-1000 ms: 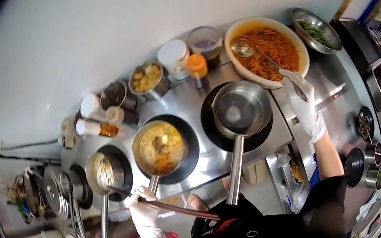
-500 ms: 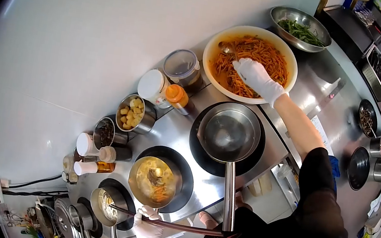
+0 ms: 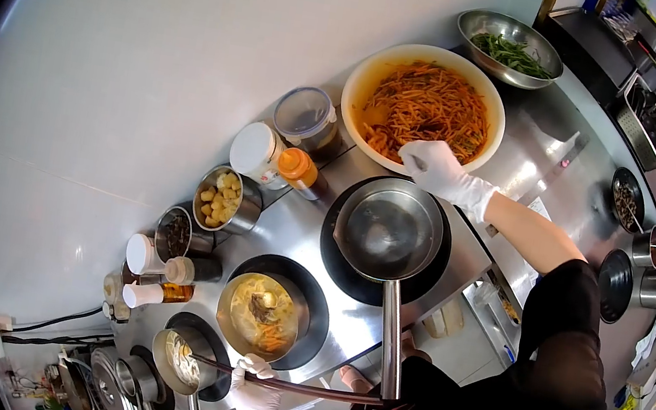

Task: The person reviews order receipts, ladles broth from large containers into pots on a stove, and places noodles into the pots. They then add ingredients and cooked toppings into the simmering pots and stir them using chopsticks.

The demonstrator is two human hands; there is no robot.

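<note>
My right hand (image 3: 437,170), in a white glove, is over the near rim of a large cream bowl (image 3: 350,94) at the far right of the steel counter. Its fingers are curled, but I cannot tell whether they grip anything. The bowl is filled with orange shreds (image 3: 436,102). Just beyond it, to the right, a metal bowl (image 3: 511,26) holds green strips.

My left hand (image 3: 255,398), also gloved, is at the near left, closed around a long dark utensil (image 3: 300,388). The tip reaches left into a small pan (image 3: 159,358) of pale food. A wider pan (image 3: 224,317) of yellowish soup stands just beyond this hand; I cannot tell whether I also grip its handle.

Between my hands, nearer than the cream bowl, a steel pan (image 3: 392,232) sits with its long handle pointing toward me.
</note>
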